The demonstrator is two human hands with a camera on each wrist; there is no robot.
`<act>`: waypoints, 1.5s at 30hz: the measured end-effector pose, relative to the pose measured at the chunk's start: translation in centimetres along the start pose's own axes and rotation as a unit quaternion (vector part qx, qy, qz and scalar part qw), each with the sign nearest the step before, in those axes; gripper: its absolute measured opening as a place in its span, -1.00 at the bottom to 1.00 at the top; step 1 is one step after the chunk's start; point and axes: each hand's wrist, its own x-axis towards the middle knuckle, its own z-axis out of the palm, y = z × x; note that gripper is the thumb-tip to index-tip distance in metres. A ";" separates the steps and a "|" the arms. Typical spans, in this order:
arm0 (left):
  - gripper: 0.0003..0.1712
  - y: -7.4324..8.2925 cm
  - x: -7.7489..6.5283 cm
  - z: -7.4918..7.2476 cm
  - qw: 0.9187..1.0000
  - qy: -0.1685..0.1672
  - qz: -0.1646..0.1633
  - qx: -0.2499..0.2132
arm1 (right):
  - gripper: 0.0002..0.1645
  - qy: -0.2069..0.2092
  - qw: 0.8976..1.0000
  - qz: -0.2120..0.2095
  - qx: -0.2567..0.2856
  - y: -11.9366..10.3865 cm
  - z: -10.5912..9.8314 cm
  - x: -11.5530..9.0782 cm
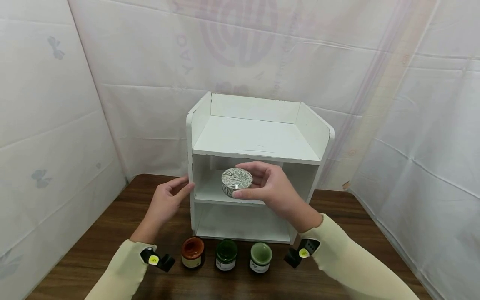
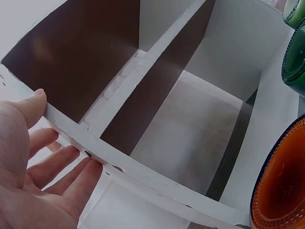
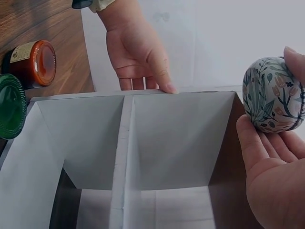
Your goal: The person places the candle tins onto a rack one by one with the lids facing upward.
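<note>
My right hand (image 1: pixel 275 187) holds a small round tin (image 1: pixel 236 179) with a leaf and flower print between thumb and fingers. The tin is up in front of the middle compartment of a white shelf unit (image 1: pixel 258 133); in the right wrist view the printed tin (image 3: pixel 271 95) shows its rounded side. On the left, my left hand (image 1: pixel 165 202) touches the front edge of the unit's side panel, thumb tip at the edge and relaxed fingers along the outer side. In the left wrist view these fingers (image 2: pixel 71 162) lie against the panel, holding nothing loose.
In a row before the unit stand an orange glass jar (image 1: pixel 193 252), a dark green jar (image 1: pixel 226 254) and a light green jar (image 1: pixel 260 257), each with a label. All stand on a dark wooden table (image 1: pixel 150 279). White cloth (image 1: pixel 142 54) hangs behind and at both sides.
</note>
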 end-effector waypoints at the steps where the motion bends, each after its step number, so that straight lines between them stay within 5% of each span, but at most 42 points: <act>1: -0.30 0.0 0.0 0.0 1.000 0.001 0.000 0.000 | -0.33 0.000 1.000 0.000 -0.002 -0.1 0.0 0.1; 18: -0.29 0.3 -0.1 -0.1 1.000 0.000 -0.009 0.005 | -0.36 -0.004 0.999 -0.033 -0.016 -2.0 0.2 1.3; 45: -0.29 0.2 0.1 -0.2 1.000 0.002 -0.007 -0.007 | -0.40 0.010 0.998 -0.023 -0.058 -4.2 0.4 3.6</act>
